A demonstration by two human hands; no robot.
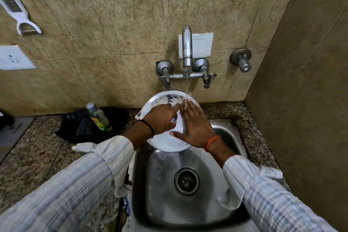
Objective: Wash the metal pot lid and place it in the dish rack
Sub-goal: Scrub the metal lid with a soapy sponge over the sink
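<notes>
The round shiny metal pot lid [162, 100] is held tilted over the back of the steel sink [160, 184], under a thin stream of water from the tap [186, 47]. My left hand [162, 118] lies across the lid's face and grips it from the left. My right hand [195, 128] rests flat on the lid's right side, fingers spread, with the water running onto its fingertips. Both hands hide the lid's middle.
A dish soap bottle [98, 117] leans on a black cloth [75, 128] on the granite counter left of the sink. A white cloth [84, 147] lies at the sink's left edge. Tap valves [205, 73] stick out of the wall behind. A tiled side wall stands at the right.
</notes>
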